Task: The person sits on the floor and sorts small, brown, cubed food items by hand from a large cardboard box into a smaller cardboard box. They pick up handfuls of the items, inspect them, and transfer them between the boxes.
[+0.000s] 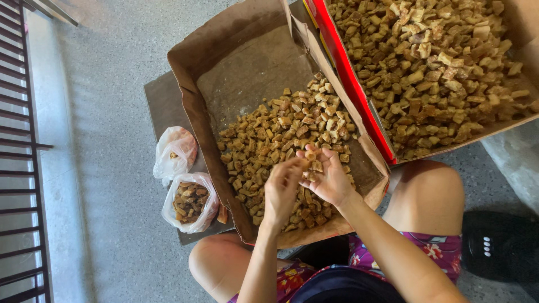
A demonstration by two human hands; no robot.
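A: Item one, the hands?

B: I log the left hand (282, 189) and right hand (327, 178) together over the near cardboard box (193, 95). The right palm is turned up, fingers loosely cupped around a few small brown chunks (312, 165). The left fingers are pinched narrow on one chunk at the right palm's edge; I cannot tell whether they grip it or only touch it.

A: Orientation of the held chunks?

B: Too small and blocky for me to read any long axis or heading. The box's long axis runs from the person's knees away towards the top of the view.

A: Item two, surroundings?

B: A heap of chunks (269, 140) fills the box's near half. A second box (351, 84) with a red edge, fuller, is cut off at top and right. Two plastic bags (188, 202) sit left of the near box on a flat board (160, 101); the upper bag's contents are hard to make out. The hands hide part of the heap.
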